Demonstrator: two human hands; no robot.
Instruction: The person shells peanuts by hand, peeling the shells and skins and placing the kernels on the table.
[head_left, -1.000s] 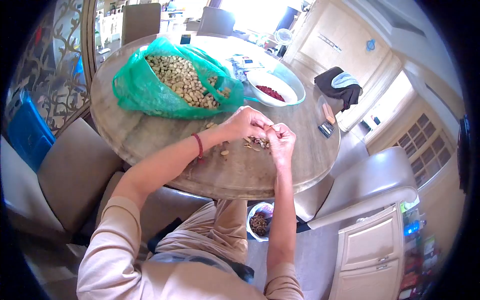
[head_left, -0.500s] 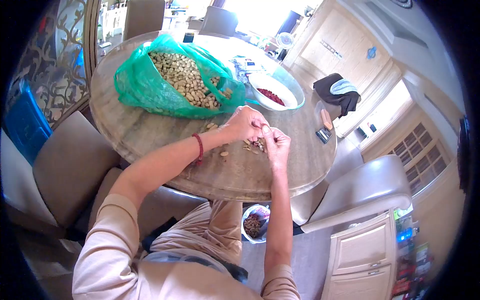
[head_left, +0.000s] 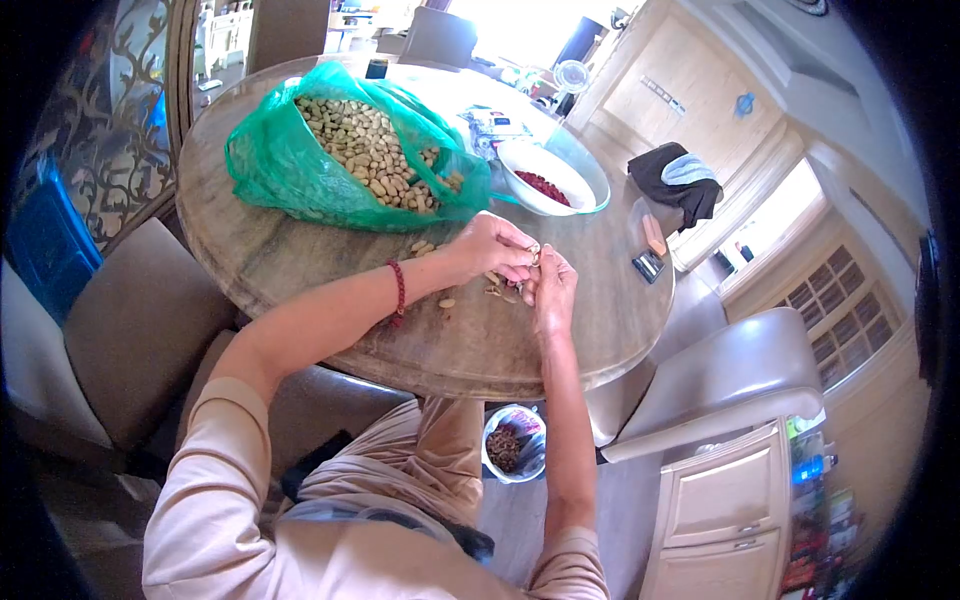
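Over the near part of the round table, my left hand (head_left: 496, 248) and my right hand (head_left: 553, 290) meet, fingers closed in a pinch. A small pale peanut (head_left: 535, 256) shows between the fingertips; its far side is hidden. A red beaded bracelet (head_left: 398, 288) circles my left wrist. Just below the hands lie broken shells (head_left: 507, 291), partly covered by the fingers. A few loose peanuts (head_left: 423, 247) rest left of them. Beyond my left hand, a green plastic bag (head_left: 290, 185) gapes over a heap of unshelled peanuts (head_left: 365, 150).
A white bowl (head_left: 520, 157) with red kernels (head_left: 541, 187) stands at the back right of the table (head_left: 300, 262). A black phone-like object (head_left: 648, 266) sits near the right edge. Under the table is a bin (head_left: 536, 440) holding shells. Chairs (head_left: 730, 370) flank me.
My hands have drawn slightly apart at the fingertips, and the pale peanut now shows between them. My right hand has shifted a little lower. The view has moved slightly.
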